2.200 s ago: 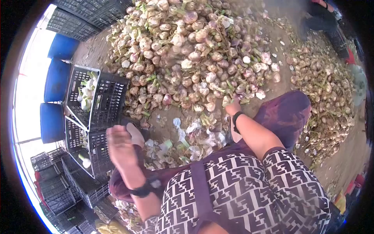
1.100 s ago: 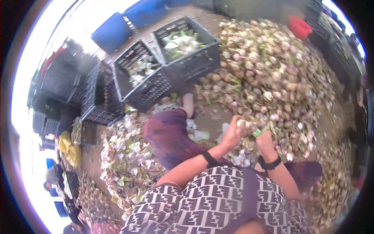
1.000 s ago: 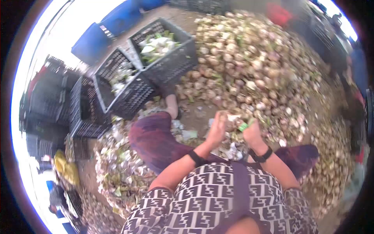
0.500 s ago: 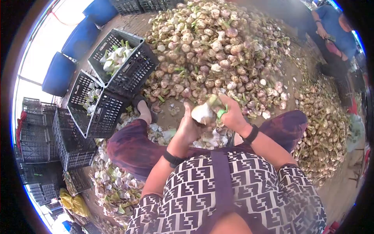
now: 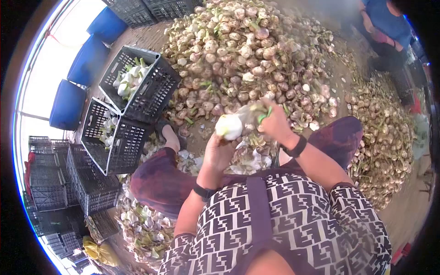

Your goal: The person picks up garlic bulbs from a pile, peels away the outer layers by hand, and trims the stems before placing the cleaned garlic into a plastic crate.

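My left hand (image 5: pixel 217 153) holds a pale, partly peeled bulb (image 5: pixel 229 126) up in front of me. My right hand (image 5: pixel 276 124) grips a small green-handled tool (image 5: pixel 264 115) and a strip of skin pulled off the bulb. Right ahead rises a big heap of unpeeled pinkish bulbs (image 5: pixel 243 59). Peelings (image 5: pixel 250 158) lie on the ground between my knees.
Two black crates (image 5: pixel 151 94) (image 5: pixel 120 142) with white peeled bulbs stand at my left, empty crates stacked behind them. Blue barrels (image 5: pixel 68 103) line the far left. A second bulb heap (image 5: pixel 389 137) lies to the right. Another person (image 5: pixel 385 32) sits at the top right.
My left hand came back from the crates and took a bulb; both hands closed on it. Since half a second ago the skin has come away, showing the white bulb.
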{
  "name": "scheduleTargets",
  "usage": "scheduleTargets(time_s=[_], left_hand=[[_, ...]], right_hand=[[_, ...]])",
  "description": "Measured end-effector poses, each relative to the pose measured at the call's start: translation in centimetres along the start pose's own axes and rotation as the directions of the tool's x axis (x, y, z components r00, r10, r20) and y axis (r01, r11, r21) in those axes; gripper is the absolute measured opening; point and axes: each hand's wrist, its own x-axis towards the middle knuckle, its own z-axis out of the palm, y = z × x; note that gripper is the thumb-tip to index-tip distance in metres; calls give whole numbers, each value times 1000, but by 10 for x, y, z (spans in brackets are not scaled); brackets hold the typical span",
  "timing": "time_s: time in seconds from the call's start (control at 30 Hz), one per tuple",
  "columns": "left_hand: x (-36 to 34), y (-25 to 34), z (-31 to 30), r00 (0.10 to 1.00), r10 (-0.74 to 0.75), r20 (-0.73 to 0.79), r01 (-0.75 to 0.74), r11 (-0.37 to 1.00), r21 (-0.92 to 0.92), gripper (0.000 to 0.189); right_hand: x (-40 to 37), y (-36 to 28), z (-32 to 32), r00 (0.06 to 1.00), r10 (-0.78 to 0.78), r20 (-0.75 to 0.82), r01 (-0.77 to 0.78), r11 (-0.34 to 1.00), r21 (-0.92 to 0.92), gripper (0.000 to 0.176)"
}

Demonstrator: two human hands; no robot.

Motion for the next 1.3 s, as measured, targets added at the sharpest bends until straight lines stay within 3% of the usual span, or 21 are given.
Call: scheduleTargets(time_s=[0.1, 0.2, 0.3, 0.4, 0.43, 0.5, 0.53, 0.63, 0.67, 0.77, 0.87, 0.97, 1.07, 1.1, 1.17, 1.23, 1.27, 1.3], left_hand=[[-9, 9, 11, 994, -106, -12, 106, 994, -3, 49], [-6, 10, -2, 994, -90, 66, 88, 996, 32, 51], [-8, 10, -5, 1000, -2, 0, 2, 994, 110, 51], [-6, 10, -6, 989, 16, -145, -3, 996, 90, 52], [-5, 10, -6, 981, 2, -196, 11, 998, 65, 53], [-3, 7, 2, 994, 64, -93, -44, 978, 205, 52], [-2, 6, 6, 996, 88, -33, -76, 960, 269, 52], [-1, 7, 13, 992, 122, 32, -125, 938, 324, 50], [-2, 6, 10, 993, 116, -21, -102, 938, 332, 47], [-3, 5, 10, 994, 103, -40, -90, 966, 243, 47], [-3, 5, 1, 995, 16, -95, 1, 985, 175, 50], [-6, 6, -1, 999, -31, -35, 36, 987, 156, 49], [-8, 5, -6, 998, -52, 27, 48, 989, 141, 49], [-8, 5, -5, 997, -61, 38, 55, 990, 131, 49], [-9, 5, 0, 995, 3, -100, 12, 989, 145, 46], [-3, 4, -4, 980, 38, -194, -14, 993, 119, 44], [-2, 4, -2, 989, 46, -139, -28, 991, 131, 45], [-3, 4, 3, 992, 50, -113, -33, 989, 145, 45]], right_hand=[[13, 23, -15, 961, 74, -265, -152, 945, -288, 15], [5, 17, -11, 952, 305, 32, -268, 879, -394, 16], [-18, 27, 6, 881, 119, 457, 162, 833, -530, 21], [-5, -2, 12, 966, 10, 258, 80, 939, -335, 28], [-4, -11, 15, 973, -69, 221, 129, 955, -267, 28], [-1, -23, 20, 968, -222, 120, 238, 961, -142, 29], [-1, -23, 24, 933, -341, 115, 358, 908, -216, 26], [-5, -22, 29, 950, -307, 62, 312, 909, -277, 22], [-2, -19, 29, 973, -204, 109, 227, 936, -270, 21], [0, -24, 24, 950, -246, 193, 298, 900, -318, 23], [1, -13, 23, 900, -387, 203, 437, 808, -395, 28], [6, -1, 17, 916, -324, 236, 401, 766, -503, 34], [6, 26, 12, 976, -120, 180, 211, 716, -665, 31], [5, 26, 9, 980, -112, 163, 184, 820, -542, 29], [1, 24, 6, 987, -83, 139, 117, 960, -253, 26], [-4, 4, 15, 988, -63, 144, 70, 997, -44, 23], [-7, -7, 19, 988, -55, 145, 47, 997, 61, 21], [-9, -17, 20, 982, -116, 150, 120, 993, -16, 21]])
